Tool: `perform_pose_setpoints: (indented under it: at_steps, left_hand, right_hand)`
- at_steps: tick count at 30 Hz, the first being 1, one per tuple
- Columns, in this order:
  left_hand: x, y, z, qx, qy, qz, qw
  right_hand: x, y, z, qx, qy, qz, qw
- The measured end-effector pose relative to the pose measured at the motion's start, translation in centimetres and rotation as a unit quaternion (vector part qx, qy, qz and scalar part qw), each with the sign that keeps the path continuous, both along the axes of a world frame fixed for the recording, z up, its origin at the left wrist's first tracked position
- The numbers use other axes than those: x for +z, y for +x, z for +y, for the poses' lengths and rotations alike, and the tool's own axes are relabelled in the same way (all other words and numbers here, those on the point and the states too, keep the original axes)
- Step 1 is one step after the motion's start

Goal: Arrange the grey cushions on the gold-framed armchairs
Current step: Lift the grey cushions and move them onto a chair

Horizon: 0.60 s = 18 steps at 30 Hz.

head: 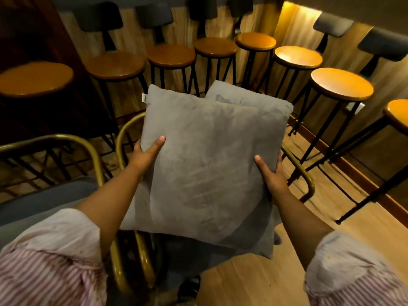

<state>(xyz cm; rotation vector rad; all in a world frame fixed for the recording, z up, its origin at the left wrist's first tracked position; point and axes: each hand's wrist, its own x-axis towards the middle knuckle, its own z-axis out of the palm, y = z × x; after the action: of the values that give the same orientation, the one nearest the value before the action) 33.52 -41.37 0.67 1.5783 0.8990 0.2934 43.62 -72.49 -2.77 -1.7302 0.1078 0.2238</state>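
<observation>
A large grey cushion (205,168) fills the centre of the view, held up flat between both hands. My left hand (146,152) grips its left edge, thumb on top. My right hand (272,173) grips its right edge the same way. A second grey cushion (254,102) sticks out behind the first at the upper right; whether it rests on the chair or is also held is hidden. Under them is a gold-framed armchair (308,180), mostly covered. Another gold-framed armchair (66,138) with a grey seat (44,202) stands to the left.
A curved row of bar stools with round wooden seats (342,83) and black metal legs stands along the far wall, close behind the armchairs. Light wooden floor (254,279) lies open at the lower right.
</observation>
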Motion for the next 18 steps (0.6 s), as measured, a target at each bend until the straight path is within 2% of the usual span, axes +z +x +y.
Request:
perform_pose_setpoints:
  at_steps: [6, 12, 18]
  left_hand:
    - [4.0, -8.6, 1.3, 0.071, 0.033, -0.037, 0.996]
    - [6.3, -18.8, 5.5, 0.148, 0.041, -0.033, 0.988]
    - [6.7, -29.3, 11.3, 0.212, 0.020, -0.026, 0.977]
  right_hand:
    - [3.3, -4.7, 3.4, 0.061, 0.039, -0.040, 0.997]
    - [4.7, -10.1, 10.1, 0.150, 0.066, -0.016, 0.986]
    - [5.7, -17.2, 19.0, 0.229, 0.050, -0.008, 0.972]
